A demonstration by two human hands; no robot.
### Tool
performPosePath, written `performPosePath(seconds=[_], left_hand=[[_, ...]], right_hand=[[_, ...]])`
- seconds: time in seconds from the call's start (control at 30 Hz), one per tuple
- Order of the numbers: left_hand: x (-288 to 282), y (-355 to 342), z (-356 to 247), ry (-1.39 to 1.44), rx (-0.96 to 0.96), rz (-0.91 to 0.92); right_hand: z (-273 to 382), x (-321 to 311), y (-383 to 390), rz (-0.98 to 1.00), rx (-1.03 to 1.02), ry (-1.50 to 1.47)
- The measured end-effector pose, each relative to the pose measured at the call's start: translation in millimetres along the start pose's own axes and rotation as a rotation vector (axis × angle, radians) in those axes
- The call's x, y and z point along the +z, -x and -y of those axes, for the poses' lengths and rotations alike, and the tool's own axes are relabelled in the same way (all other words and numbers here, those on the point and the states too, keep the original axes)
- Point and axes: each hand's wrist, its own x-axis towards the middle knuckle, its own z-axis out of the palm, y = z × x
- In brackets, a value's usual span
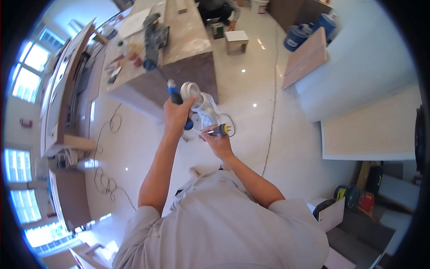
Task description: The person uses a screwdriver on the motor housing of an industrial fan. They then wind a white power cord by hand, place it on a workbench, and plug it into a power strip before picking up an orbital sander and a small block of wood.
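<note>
My left hand (176, 115) is wrapped round a blue-and-black tool (174, 94) with a silvery tip. Its exact kind does not show. Against the fingers of that hand is a white ring-shaped part (189, 91), and white crumpled material (208, 110) hangs beside it. In my right hand (218, 142), lower and to the right, is a power plug (224, 130) with a yellow face, its prongs pointing right. A dark cord (231, 122) loops behind the plug. The palm side of both hands is hidden.
Ahead stands a dusty workbench (190, 38) bearing a grey-green power tool (152, 40). Cables (106, 181) lie on the pale floor at left. Another person's hand (232, 25) is near a small stool (236, 39). Blue buckets (295, 36) and a leaning board (306, 58) stand right.
</note>
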Motion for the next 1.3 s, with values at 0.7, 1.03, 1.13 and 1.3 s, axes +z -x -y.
performPosePath(seconds=[0.7,1.03,1.13,1.3], left_hand=[[-163.4,75.7,18.8,-0.343,0.047,-0.221],[-176.9,118.4,84.9,-0.048,-0.039,-0.653],[-180.5,148.3,108.9,-0.056,0.007,-0.629],[-175.5,198.4,111.5,0.065,0.059,-0.502]], right_hand=[[44.8,87.7,-79.5,0.963,-0.073,0.686],[-40.5,131.6,64.8,1.010,-0.219,0.689],[-39.3,130.2,41.0,0.830,-0.336,0.685],[-56.0,135.2,41.2,0.753,-0.107,0.458]])
